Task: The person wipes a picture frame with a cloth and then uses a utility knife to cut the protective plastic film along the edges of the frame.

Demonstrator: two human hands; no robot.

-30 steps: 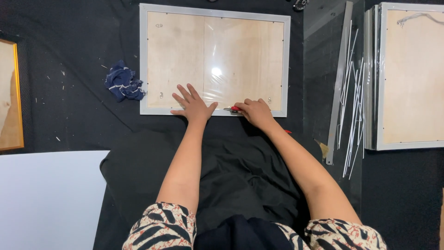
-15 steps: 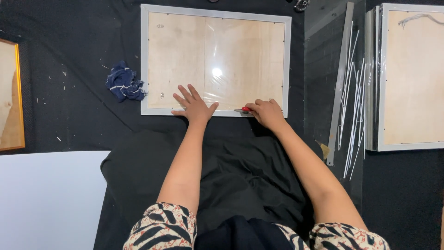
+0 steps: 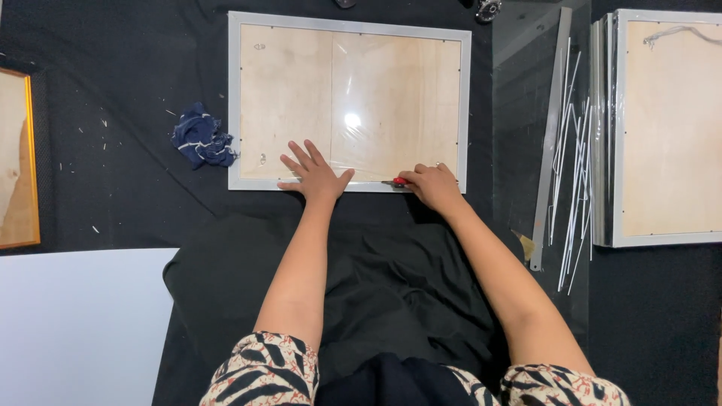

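Black cloth covers the surface; the silver frame (image 3: 350,25) is pinned flat at its near edge by the splayed left hand (image 3: 314,175), while a small red tool (image 3: 396,182) is gripped by the right hand (image 3: 430,186) and best kept low and steady.

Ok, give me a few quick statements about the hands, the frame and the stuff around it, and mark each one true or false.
1. The left hand lies flat with fingers spread on the lower edge of the silver frame. True.
2. The right hand is empty. False: it holds a small red tool against the frame's lower edge.
3. A crumpled blue cloth lies to the left of the frame, on the black cloth. True.
4. The long metal strips lie on top of the frame's wooden back. False: they lie to its right, on the black surface.
5. A second silver frame sits at the far right. True.
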